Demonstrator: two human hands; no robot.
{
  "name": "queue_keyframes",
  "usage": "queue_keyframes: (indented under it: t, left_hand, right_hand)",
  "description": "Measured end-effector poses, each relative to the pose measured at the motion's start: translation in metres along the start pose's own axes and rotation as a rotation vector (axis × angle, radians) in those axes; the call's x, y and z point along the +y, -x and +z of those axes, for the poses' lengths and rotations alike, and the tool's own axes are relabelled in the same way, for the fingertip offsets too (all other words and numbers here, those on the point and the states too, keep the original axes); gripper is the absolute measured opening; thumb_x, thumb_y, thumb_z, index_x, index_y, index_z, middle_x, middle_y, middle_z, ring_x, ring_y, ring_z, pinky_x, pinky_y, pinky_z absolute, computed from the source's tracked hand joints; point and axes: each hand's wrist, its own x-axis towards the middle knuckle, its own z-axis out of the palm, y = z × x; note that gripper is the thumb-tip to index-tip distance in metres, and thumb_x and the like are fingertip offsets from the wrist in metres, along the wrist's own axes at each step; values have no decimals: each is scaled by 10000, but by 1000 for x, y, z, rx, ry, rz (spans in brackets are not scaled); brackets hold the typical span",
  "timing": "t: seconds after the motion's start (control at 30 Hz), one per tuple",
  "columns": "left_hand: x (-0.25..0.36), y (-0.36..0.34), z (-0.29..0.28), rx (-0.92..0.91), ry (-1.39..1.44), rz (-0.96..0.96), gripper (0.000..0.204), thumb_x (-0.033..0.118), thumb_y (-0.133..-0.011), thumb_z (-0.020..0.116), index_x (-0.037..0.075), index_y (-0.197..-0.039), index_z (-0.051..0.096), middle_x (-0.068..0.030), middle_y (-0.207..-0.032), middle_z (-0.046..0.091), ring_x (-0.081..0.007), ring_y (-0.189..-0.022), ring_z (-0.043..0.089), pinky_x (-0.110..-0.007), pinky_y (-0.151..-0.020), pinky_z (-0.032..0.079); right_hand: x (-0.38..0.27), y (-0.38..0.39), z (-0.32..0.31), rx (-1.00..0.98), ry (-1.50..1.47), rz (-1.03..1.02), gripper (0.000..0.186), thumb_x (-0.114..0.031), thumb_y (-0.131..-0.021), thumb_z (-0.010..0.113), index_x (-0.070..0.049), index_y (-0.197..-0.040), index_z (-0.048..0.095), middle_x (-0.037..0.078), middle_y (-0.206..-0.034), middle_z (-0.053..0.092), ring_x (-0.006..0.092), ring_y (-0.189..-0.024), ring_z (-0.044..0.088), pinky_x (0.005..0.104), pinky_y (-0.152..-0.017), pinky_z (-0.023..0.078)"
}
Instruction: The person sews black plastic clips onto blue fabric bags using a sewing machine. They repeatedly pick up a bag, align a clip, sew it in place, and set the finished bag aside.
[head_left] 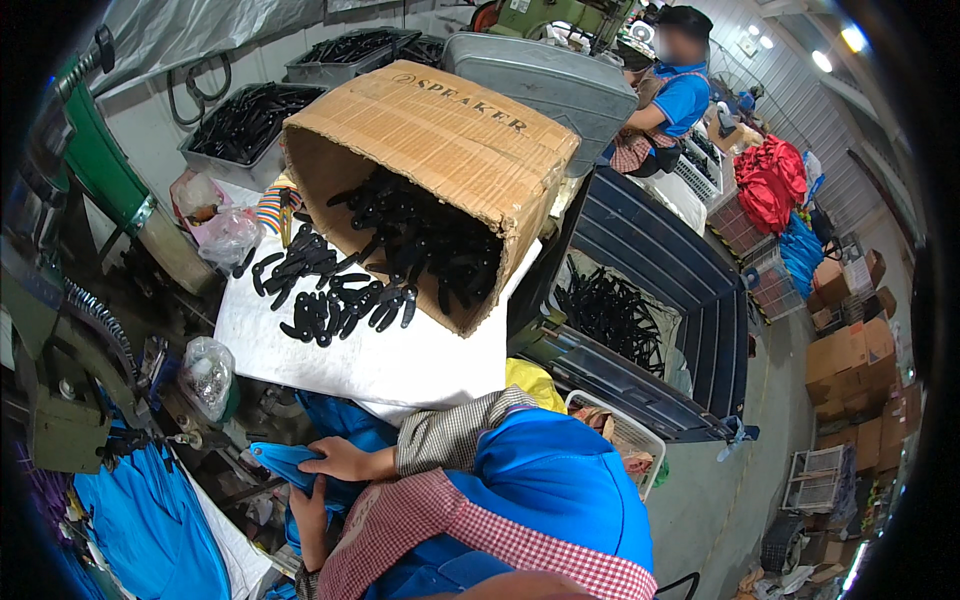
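Okay, count: two hands, one blue piece [283, 460], apparently cloth, at near left, just off the table's near edge. Right hand [345, 460] pinches it from above; left hand [308, 510] is at its near edge, grip can't be told.

One open carton [430, 140], tipped on its side, mouth facing near, black parts [320, 300] spilling left and near onto the table; too many to count. At least two grey tubs [230, 170] of similar parts at far left, one grey bin [540, 85] behind the carton, one dark blue crate [715, 330] right with more parts inside.

Surface: white-covered table [400, 365]. Room: workshop, grey floor [770, 390], stacked boxes [850, 370] and red cloth [770, 185] on the right, machine with green column [105, 165] left, one co-worker [680, 90] far right.

Left hand's fingers mostly hidden. Carton's deep interior dark, parts overlap. Machine cut off by the dark lens rim. Co-worker's hands hard to make out.
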Motion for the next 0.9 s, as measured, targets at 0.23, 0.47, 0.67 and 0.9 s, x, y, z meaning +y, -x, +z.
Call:
queue_keyframes:
  t: [0.23, 0.47, 0.67, 0.9]
  left_hand:
    - [3, 2, -2, -28, 39, -18, 507, 275, -804, 597, -48, -1166, 447, -212, -1031, 572, -324, -934, 567, -362, -784, 431]
    - [-2, 2, -2, 0, 17, 8, 507, 280, -801, 600, -40, -1163, 451, -216, -1016, 576, -332, -922, 569, -365, -774, 434]
    - [-6, 1, -3, -26, 34, 5, 504, 284, -801, 599, -46, -1153, 454, -224, -1023, 571, -341, -929, 566, -367, -780, 434]
    - [-2, 2, -2, -17, 9, 24, 520, 294, -804, 598, -52, -1160, 446, -227, -1029, 569, -337, -944, 564, -364, -789, 433]
  right_hand:
    - [4, -1, 4, -17, 22, 49, 443, -400, -779, 598, 41, -827, 609, 172, -762, 609, 262, -681, 582, 343, -611, 423]
    - [3, -1, 5, -11, 40, 35, 487, -429, -747, 602, 51, -825, 607, 235, -770, 594, 353, -739, 593, 387, -653, 448]
    - [2, 0, 5, -6, 64, 22, 472, -418, -750, 601, 49, -824, 607, 233, -775, 596, 346, -736, 597, 383, -649, 449]
    - [2, 1, 5, -5, 22, 3, 444, -389, -777, 597, 55, -797, 600, 197, -731, 595, 286, -659, 580, 360, -596, 418]
